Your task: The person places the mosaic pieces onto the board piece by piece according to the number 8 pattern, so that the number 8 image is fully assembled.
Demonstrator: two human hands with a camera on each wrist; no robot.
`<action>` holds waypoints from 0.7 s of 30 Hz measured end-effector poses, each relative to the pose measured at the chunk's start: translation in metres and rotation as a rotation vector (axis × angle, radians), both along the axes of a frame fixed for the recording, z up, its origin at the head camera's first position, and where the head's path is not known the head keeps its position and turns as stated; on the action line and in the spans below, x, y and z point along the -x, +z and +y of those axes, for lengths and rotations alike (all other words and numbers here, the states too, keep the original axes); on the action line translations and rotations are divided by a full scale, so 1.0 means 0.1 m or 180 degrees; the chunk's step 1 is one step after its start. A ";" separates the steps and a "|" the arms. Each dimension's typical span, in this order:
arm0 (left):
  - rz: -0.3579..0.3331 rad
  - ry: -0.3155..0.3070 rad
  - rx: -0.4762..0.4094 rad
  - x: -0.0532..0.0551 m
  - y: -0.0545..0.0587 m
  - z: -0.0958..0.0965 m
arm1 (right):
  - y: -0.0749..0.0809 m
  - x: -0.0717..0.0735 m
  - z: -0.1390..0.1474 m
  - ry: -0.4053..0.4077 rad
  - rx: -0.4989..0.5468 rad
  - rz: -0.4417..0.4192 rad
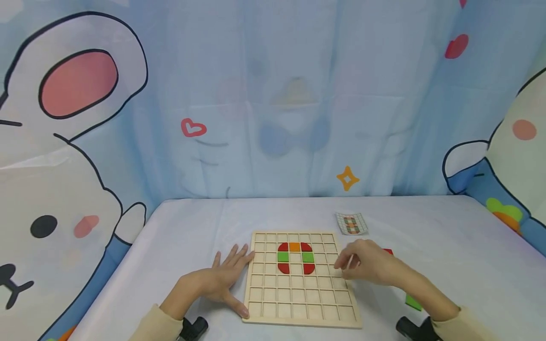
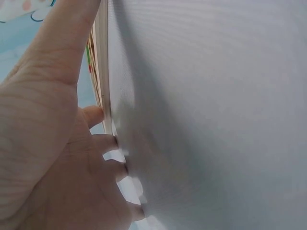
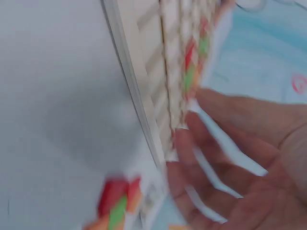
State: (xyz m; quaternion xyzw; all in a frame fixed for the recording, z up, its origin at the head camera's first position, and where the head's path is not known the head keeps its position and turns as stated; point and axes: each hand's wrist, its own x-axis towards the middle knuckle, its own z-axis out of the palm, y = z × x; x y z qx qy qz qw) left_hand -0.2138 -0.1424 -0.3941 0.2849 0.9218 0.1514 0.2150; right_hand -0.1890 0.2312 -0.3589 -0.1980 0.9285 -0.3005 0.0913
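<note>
A wooden grid board (image 1: pixel 298 310) lies on the table with a small pattern in its upper middle. Rounded red pieces (image 1: pixel 283 268), an orange square (image 1: pixel 294 246) and green squares (image 1: pixel 307 257) make up this pattern. My left hand (image 1: pixel 223 279) is spread along the board's left edge, thumb at the near corner and fingertips at the upper side. Above the right edge hovers my right hand (image 1: pixel 368 263), its fingers loosely bent. The right wrist view shows thumb and fingers apart, with nothing visible between them.
A small pattern card (image 1: pixel 351 223) lies behind the board's far right corner. Loose red, green and orange pieces (image 3: pixel 117 211) lie to the right, partly hidden by my right forearm in the head view. A printed curtain (image 1: pixel 264 156) hangs behind the table.
</note>
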 end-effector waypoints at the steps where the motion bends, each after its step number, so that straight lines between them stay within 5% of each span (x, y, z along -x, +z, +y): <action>1: -0.0001 -0.0017 -0.0002 0.00 0.00 0.00 | 0.02 -0.02 0.08 -0.0105 -0.0071 -0.0122; 6: -0.0002 -0.0069 0.0000 0.03 0.00 0.01 | -0.03 -0.11 0.43 -0.0727 -0.0589 -0.0506; 11: -0.0035 -0.0072 -0.0006 0.05 -0.01 0.03 | -0.16 -0.23 0.76 -0.0900 -0.1042 -0.0491; 21: -0.0024 -0.0049 0.0048 0.03 -0.03 0.06 | -0.29 -0.29 1.03 -0.1026 -0.0672 -0.0721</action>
